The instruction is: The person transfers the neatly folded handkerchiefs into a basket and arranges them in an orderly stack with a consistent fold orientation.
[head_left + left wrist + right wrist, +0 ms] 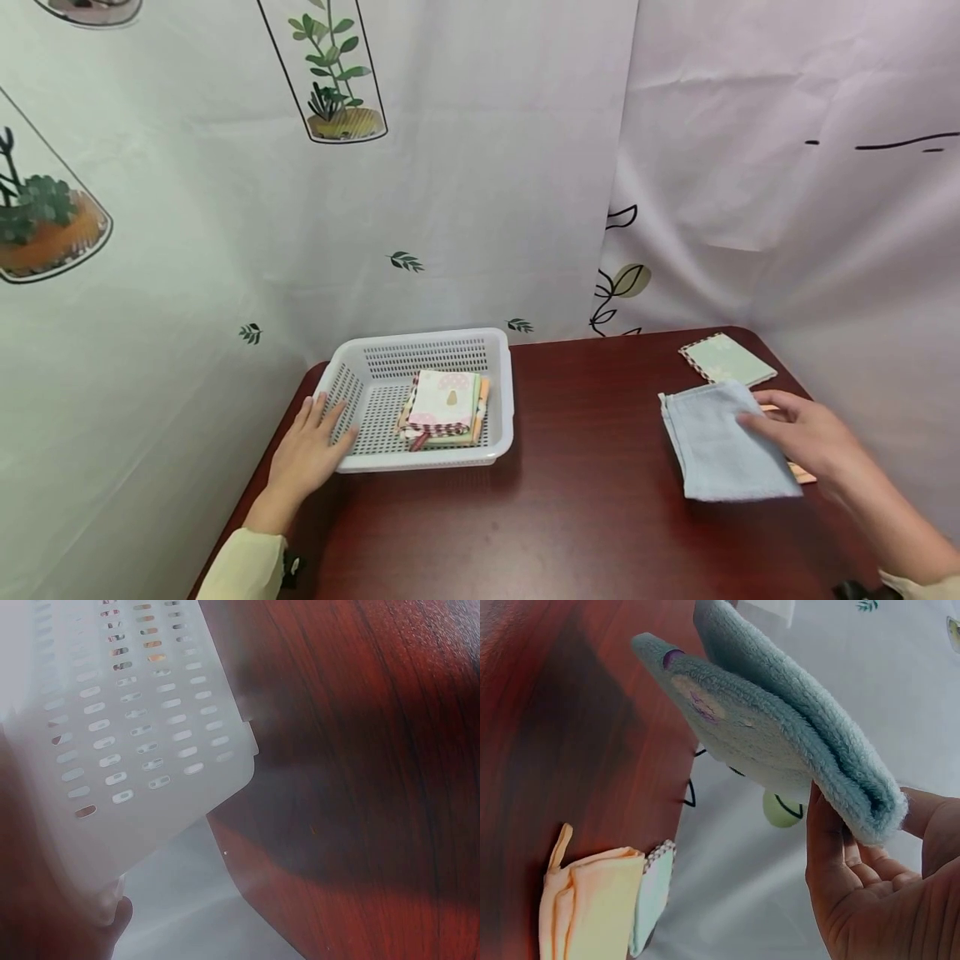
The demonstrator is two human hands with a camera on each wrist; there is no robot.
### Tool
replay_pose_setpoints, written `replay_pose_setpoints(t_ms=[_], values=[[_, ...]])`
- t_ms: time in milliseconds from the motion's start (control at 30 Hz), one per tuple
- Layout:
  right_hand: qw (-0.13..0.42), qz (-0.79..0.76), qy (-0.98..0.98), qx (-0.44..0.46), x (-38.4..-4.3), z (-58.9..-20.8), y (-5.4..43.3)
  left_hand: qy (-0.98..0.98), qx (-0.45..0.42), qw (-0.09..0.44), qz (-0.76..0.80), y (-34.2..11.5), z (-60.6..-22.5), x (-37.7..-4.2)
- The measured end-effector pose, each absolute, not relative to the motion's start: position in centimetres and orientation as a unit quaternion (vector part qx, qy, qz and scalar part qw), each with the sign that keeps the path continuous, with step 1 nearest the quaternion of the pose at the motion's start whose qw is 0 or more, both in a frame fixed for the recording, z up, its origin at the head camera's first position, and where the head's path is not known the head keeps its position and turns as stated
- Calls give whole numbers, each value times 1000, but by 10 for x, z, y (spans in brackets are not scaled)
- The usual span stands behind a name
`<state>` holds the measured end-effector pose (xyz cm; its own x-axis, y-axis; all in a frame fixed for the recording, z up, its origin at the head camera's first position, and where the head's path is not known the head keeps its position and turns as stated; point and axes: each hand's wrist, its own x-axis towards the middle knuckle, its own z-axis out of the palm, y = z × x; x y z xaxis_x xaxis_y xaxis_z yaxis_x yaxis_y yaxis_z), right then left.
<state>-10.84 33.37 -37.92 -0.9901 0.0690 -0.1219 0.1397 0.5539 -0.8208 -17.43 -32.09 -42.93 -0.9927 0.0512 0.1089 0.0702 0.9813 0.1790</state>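
My right hand (806, 433) pinches a folded light-blue towel (727, 446) by its right side, thumb on top and fingers beneath. In the right wrist view the same towel (780, 712) is raised over the table, its fold and a purple-and-cream embroidered patch showing. Fingers spread, my left hand (311, 442) rests on the left front rim of a white plastic basket (420, 463). Several folded towels (446, 400) lie stacked inside it, a white one with pink patterns uppermost. The left wrist view shows the basket's slotted side (142, 742) close up.
A pale-green folded towel with a checked edge (727, 358) lies at the table's back right corner. A yellow-orange folded towel (592, 900) lies nearer, mostly hidden by the blue one in the head view. A printed white curtain (487, 167) hangs behind the dark red table (570, 500).
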Motion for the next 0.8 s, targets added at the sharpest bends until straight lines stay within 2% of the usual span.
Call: replay_pose_setpoints(t_ms=[800], values=[[45, -439, 896, 45, -122, -365, 310, -994, -32, 57, -85, -321, -430, -176]])
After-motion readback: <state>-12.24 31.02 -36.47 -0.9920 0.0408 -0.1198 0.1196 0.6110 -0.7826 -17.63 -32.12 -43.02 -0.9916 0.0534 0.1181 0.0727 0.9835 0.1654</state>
